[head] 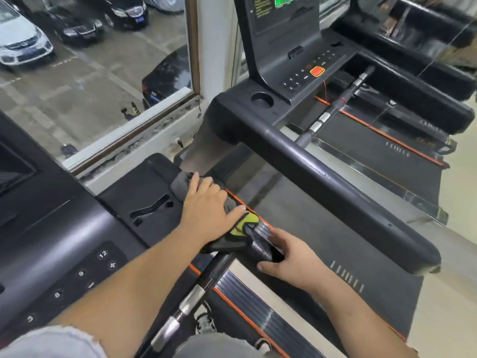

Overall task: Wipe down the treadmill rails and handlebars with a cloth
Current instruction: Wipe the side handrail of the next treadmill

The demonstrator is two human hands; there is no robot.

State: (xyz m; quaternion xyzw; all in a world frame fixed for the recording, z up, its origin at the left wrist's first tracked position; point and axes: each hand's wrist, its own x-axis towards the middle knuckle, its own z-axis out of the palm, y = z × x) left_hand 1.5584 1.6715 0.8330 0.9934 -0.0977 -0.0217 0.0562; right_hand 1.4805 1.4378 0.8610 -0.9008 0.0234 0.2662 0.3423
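My left hand (206, 205) lies flat, fingers spread, pressing the grey cloth (180, 183) onto the treadmill's left side rail (245, 293). Right hand (289, 257) is just right of it, fingers loosely bent, resting on the same rail, holding nothing. Handlebar (322, 171) is farther right, untouched.

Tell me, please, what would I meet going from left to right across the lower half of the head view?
Number keypad → left hand → right hand → white belt markings.
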